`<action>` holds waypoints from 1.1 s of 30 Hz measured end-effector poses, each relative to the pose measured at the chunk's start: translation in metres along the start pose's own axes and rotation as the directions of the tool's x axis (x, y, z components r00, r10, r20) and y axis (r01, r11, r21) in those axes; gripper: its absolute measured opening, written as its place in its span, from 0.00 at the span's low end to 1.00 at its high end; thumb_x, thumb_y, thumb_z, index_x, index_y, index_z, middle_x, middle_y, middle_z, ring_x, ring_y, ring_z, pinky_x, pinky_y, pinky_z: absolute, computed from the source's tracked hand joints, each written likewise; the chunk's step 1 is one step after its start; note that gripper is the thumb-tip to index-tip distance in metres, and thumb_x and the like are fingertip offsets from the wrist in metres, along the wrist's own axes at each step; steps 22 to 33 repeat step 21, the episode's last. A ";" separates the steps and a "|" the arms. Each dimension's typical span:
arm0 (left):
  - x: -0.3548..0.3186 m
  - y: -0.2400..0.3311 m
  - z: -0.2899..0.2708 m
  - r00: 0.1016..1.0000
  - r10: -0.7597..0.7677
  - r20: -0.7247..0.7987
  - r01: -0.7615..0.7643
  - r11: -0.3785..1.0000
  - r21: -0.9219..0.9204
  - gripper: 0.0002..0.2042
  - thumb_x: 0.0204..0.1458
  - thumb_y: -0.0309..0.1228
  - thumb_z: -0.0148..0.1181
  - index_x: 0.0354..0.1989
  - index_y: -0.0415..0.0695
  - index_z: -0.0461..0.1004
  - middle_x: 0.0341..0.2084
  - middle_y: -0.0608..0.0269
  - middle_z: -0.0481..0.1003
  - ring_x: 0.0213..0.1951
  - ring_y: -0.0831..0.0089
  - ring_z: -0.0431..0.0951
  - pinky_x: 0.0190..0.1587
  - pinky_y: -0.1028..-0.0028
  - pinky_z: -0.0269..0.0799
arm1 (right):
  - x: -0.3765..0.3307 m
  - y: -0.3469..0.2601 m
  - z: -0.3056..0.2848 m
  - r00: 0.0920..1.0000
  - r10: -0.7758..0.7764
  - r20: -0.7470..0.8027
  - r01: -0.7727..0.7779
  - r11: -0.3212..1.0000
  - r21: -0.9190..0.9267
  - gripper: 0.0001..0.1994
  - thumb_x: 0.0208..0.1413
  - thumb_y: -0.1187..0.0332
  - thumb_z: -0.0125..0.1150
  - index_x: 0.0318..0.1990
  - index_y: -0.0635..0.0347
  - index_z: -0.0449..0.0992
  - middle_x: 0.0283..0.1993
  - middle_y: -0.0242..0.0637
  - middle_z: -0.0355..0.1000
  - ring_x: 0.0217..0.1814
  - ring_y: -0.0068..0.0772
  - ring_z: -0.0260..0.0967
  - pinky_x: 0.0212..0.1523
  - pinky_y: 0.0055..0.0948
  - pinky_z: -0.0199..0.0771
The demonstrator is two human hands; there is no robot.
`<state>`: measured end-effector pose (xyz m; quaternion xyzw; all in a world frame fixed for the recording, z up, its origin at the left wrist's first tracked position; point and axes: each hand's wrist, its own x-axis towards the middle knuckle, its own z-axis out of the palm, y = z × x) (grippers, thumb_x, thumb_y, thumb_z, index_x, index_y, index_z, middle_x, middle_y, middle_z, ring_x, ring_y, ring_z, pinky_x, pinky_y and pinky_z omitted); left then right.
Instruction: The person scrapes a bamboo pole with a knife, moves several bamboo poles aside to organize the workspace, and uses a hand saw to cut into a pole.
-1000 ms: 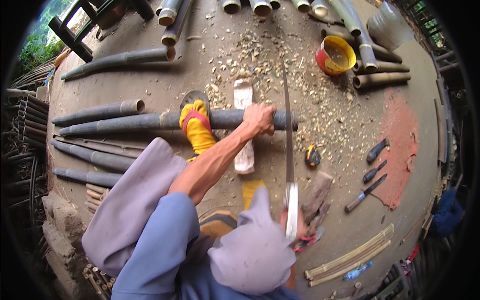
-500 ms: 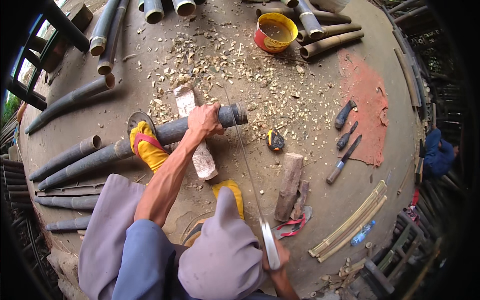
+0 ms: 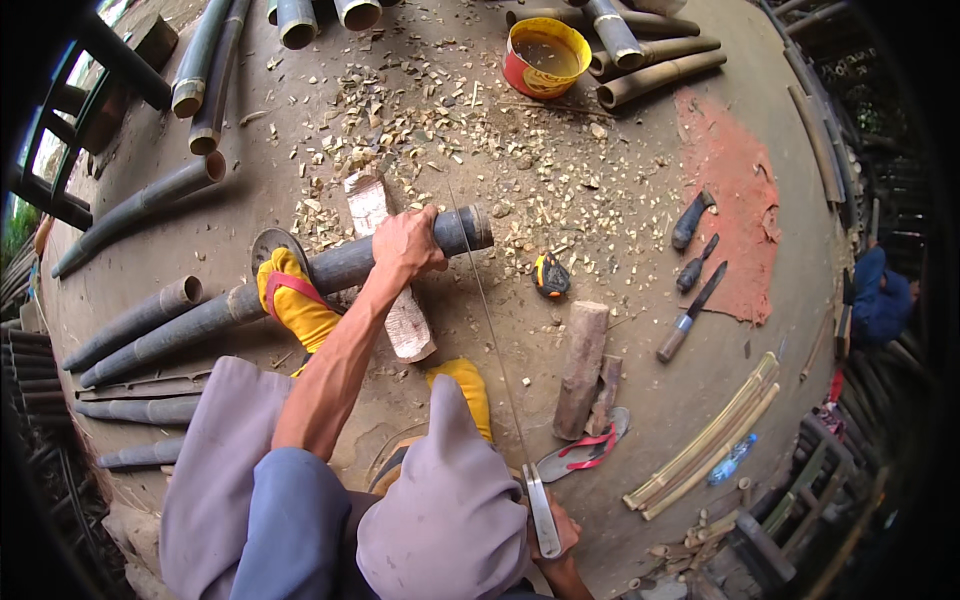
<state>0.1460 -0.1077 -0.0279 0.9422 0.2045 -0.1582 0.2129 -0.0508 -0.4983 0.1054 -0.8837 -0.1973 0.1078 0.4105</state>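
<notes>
Head view looks straight down on a person crouched on a dusty concrete floor point(image 3: 640, 420). Left hand point(image 3: 408, 245) is wrapped closed around a long dark grey bamboo pole point(image 3: 330, 270), which lies aslant across the middle of the picture, its cut end at about 2 o'clock from the grip and just beside it. A foot in a yellow sock with a red-strapped sandal point(image 3: 290, 300) presses on the pole at 8 o'clock from that hand. Under the pole lies a pale flat wooden block point(image 3: 385, 270), running from 12 to 6 o'clock.

Right hand point(image 3: 556, 528), at the lower edge, is closed on the handle of a long thin-bladed saw point(image 3: 495, 340); the blade runs up toward 11 o'clock and reaches the pole just right of the left hand's grip, near its cut end.

At 3 o'clock from the left hand sits a small black and yellow tape measure point(image 3: 549, 277), and beyond it three dark-handled chisels point(image 3: 692, 270) beside a red patch on the floor. A brown wooden mallet point(image 3: 582, 368) lies at 4 o'clock. A yellow and red bucket point(image 3: 545, 57) stands at 1 o'clock among more bamboo poles, with pale wood chips point(image 3: 430, 120) strewn between it and the pole.
</notes>
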 end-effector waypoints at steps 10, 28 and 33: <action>0.003 0.009 -0.004 0.998 0.043 0.046 -0.044 0.999 0.019 0.25 0.26 0.37 0.71 0.38 0.45 0.74 0.31 0.53 0.79 0.35 0.52 0.81 0.39 0.59 0.77 | 0.106 -0.008 0.040 0.988 -0.105 -0.114 0.121 0.982 0.144 0.20 0.49 0.77 0.60 0.51 0.74 0.73 0.34 0.48 0.78 0.30 0.37 0.78 0.32 0.31 0.77; -0.001 0.020 0.002 0.999 0.012 -0.047 -0.013 1.000 -0.023 0.25 0.27 0.36 0.75 0.39 0.45 0.74 0.34 0.57 0.79 0.39 0.59 0.80 0.41 0.60 0.77 | 0.163 0.033 0.117 0.986 -0.050 -0.161 0.096 0.950 0.296 0.14 0.50 0.74 0.60 0.46 0.66 0.73 0.30 0.40 0.72 0.28 0.34 0.70 0.32 0.33 0.71; -0.001 0.020 0.002 0.999 0.012 -0.047 -0.013 1.000 -0.023 0.25 0.27 0.36 0.75 0.39 0.45 0.74 0.34 0.57 0.79 0.39 0.59 0.80 0.41 0.60 0.77 | 0.163 0.033 0.117 0.986 -0.050 -0.161 0.096 0.950 0.296 0.14 0.50 0.74 0.60 0.46 0.66 0.73 0.30 0.40 0.72 0.28 0.34 0.70 0.32 0.33 0.71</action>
